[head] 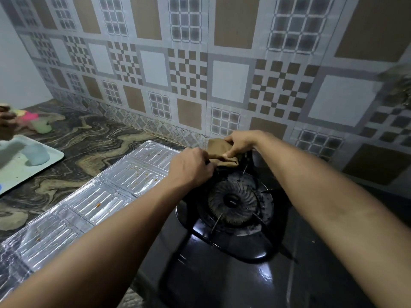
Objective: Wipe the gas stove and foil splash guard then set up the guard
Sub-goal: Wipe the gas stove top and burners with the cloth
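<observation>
A black gas stove [240,274] fills the lower middle, with its round burner [232,202] and pan supports in view. A silver foil splash guard [95,203] lies flat on the counter to the left of the stove, speckled with orange crumbs. Both hands hold a folded brown cloth [216,148] above the stove's far edge, near the wall. My right hand [241,143] pinches the cloth from above. My left hand [192,168] grips its left end.
A marbled dark counter [73,141] runs left along the patterned tile wall [222,70]. A pale green tray [20,167] with a light blue object sits at the far left, with coloured plastic items [39,123] behind it.
</observation>
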Motion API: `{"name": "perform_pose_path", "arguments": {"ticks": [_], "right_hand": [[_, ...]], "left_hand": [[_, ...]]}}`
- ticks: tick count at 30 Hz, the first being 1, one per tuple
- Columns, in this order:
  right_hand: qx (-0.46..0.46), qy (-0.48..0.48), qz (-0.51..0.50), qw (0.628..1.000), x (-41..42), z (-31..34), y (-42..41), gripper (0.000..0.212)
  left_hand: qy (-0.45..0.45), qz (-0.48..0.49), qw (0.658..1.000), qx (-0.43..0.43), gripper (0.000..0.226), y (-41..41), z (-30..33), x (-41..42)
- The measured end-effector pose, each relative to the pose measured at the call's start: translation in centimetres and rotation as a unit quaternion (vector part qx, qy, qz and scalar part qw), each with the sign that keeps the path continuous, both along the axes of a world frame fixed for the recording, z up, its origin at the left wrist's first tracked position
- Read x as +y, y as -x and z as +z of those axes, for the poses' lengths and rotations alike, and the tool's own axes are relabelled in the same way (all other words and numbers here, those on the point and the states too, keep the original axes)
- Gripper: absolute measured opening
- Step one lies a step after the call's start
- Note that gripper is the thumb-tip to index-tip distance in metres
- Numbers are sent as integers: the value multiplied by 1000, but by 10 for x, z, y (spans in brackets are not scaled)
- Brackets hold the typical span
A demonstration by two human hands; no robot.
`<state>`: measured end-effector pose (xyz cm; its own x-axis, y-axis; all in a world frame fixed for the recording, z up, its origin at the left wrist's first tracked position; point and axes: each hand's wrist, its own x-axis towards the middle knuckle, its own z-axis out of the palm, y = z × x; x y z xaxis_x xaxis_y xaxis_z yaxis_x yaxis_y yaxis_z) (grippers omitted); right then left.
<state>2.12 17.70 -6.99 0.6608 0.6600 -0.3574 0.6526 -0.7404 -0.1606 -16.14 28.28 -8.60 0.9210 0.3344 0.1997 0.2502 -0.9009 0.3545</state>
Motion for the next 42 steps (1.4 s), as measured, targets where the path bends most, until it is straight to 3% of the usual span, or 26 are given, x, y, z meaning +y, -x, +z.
{"name": "perform_pose_path", "arguments": {"ticks": [5,11,15,18,23,30,33,42], "right_hand": [[16,12,-64,998,-60,-4,-3,36],[42,-1,-118,992,-124,-1,12,36],[44,52,-168,983,-174,1,36,77],[24,57,-168,984,-195,-3,62,82],[14,74,-163,984,-205,-17,123,64],[-28,112,-152,982,-204,-20,222,69],[-38,112,-167,979,-201,-25,246,71],[-60,61,-287,954,-200,-32,177,72]], "left_hand": [[-46,13,999,11,39,-2,4,-13],[-96,8,994,52,40,-14,5,-31],[-211,-7,969,130,57,-9,7,-53],[-160,-100,978,91,64,-8,2,-80],[-73,-224,970,59,60,3,-2,-126],[-73,-242,964,85,51,7,-23,-136],[-91,-261,959,57,48,7,-24,-137],[-39,-285,957,43,46,6,-28,-135]]}}
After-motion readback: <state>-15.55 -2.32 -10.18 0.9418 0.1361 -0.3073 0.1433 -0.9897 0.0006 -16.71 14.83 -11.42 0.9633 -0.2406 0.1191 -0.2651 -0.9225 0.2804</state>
